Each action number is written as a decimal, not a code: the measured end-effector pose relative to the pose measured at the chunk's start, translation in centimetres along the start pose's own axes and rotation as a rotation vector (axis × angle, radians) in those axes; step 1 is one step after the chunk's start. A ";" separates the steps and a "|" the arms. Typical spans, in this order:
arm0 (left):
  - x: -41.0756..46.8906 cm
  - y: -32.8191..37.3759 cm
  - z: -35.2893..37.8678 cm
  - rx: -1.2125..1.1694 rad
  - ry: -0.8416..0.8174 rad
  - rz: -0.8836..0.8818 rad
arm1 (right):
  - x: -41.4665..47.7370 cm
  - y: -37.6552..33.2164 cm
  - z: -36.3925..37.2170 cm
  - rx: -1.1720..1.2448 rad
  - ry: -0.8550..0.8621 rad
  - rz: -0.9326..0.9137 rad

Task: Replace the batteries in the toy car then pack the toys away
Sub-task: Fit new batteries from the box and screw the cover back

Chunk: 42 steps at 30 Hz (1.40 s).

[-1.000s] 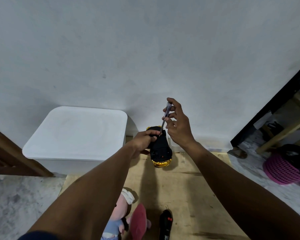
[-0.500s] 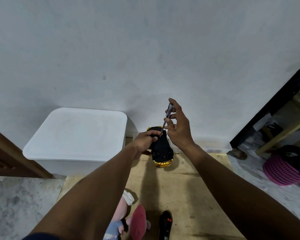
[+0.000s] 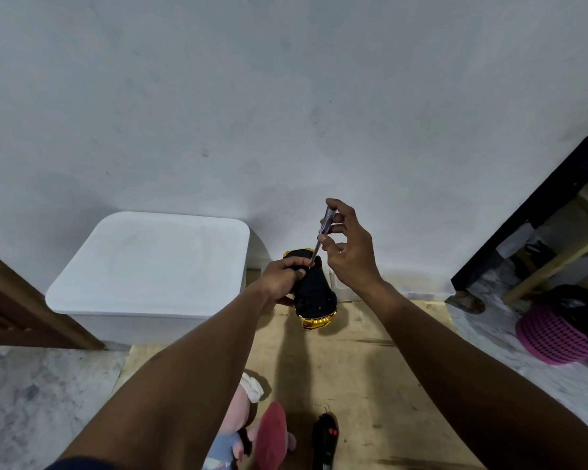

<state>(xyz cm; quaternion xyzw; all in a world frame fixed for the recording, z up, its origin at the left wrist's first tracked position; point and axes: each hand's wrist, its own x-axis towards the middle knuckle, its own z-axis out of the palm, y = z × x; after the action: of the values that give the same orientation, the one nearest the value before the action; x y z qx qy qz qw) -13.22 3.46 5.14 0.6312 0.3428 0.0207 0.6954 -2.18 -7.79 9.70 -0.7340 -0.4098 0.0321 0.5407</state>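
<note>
The toy car (image 3: 314, 295) is black underneath with a gold body, held belly-up in the air above the wooden floor panel. My left hand (image 3: 280, 279) grips it around the middle. My right hand (image 3: 348, 247) pinches a thin screwdriver (image 3: 323, 232) with a clear handle between thumb and fingers. The screwdriver stands nearly upright, its tip touching the car's underside close to my left fingers. Whatever lies under the tip is too small to make out.
A white lidded storage box (image 3: 150, 266) stands against the wall at left. A pink plush doll (image 3: 248, 425) and a black remote control (image 3: 324, 442) lie on the wooden floor panel (image 3: 363, 385) below. A pink basket (image 3: 556, 334) sits at the right.
My right-hand fingers have shifted on the screwdriver handle, as in a twist. The car and my left hand have stayed nearly in place.
</note>
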 end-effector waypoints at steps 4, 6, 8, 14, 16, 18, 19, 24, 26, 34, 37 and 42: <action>-0.1 0.2 -0.4 -0.012 0.004 -0.002 | 0.5 0.1 -0.2 0.040 -0.013 0.018; 0.0 0.2 -0.4 -0.012 0.000 -0.002 | 0.6 0.0 -0.1 0.030 -0.026 0.004; 0.0 0.3 -0.2 -0.021 -0.001 -0.003 | 0.6 -0.2 0.1 0.027 -0.038 -0.023; 0.1 0.0 0.0 -0.038 0.049 0.036 | 0.4 -0.6 0.4 0.055 -0.064 -0.060; 0.1 -0.1 0.0 -0.048 0.051 0.039 | 0.3 -0.7 0.5 0.060 -0.066 -0.057; 0.1 -0.2 -0.1 -0.050 0.053 0.035 | 0.4 -0.9 0.7 0.060 -0.057 -0.067; 0.1 -0.2 -0.2 -0.054 0.056 0.034 | 0.4 -1.0 0.8 0.061 -0.052 -0.070; 0.0 -0.1 -0.2 -0.070 0.065 0.037 | 0.9 -1.3 1.1 0.045 -0.052 -0.100; 0.1 0.0 -0.2 -0.076 0.065 0.037 | 1.0 -1.5 1.2 0.047 -0.050 -0.119; 0.2 0.0 0.0 -0.098 0.059 0.037 | 1.2 -2.2 1.5 0.113 -0.028 -0.063; 0.1 0.0 0.1 -0.094 0.062 0.037 | 1.3 -2.5 1.4 0.076 -0.006 -0.080; -0.2 0.2 0.0 -0.116 0.078 0.028 | 1.1 -2.4 1.5 0.067 0.039 -0.107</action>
<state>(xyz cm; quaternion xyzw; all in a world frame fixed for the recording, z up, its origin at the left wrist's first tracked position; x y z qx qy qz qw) -13.28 3.40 5.35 0.5934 0.3591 0.0750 0.7165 -3.53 -5.76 11.54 -0.6929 -0.4363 0.0027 0.5740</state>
